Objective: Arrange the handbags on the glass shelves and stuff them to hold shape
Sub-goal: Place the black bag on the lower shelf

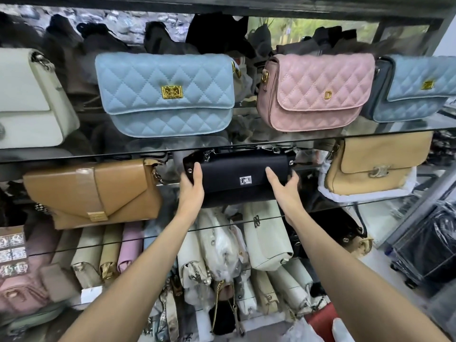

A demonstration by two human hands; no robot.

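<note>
A black handbag (237, 172) with a silver clasp stands on the middle glass shelf (370, 198), between a tan envelope bag (93, 193) and a beige bag (375, 164). My left hand (192, 183) grips its left end, thumb on the front. Its right end is held by my right hand (283, 186), thumb lying on the flap. On the upper glass shelf (271, 141) stand a white bag (32, 99), a light blue quilted bag (165, 95), a pink quilted bag (315, 92) and a second blue quilted bag (414, 87).
Below the middle shelf, many cream, pink and white bags (266, 238) lie packed upright, some in plastic. A black case wrapped in plastic (429, 248) stands at the right. Dark bags fill the space behind the upper row.
</note>
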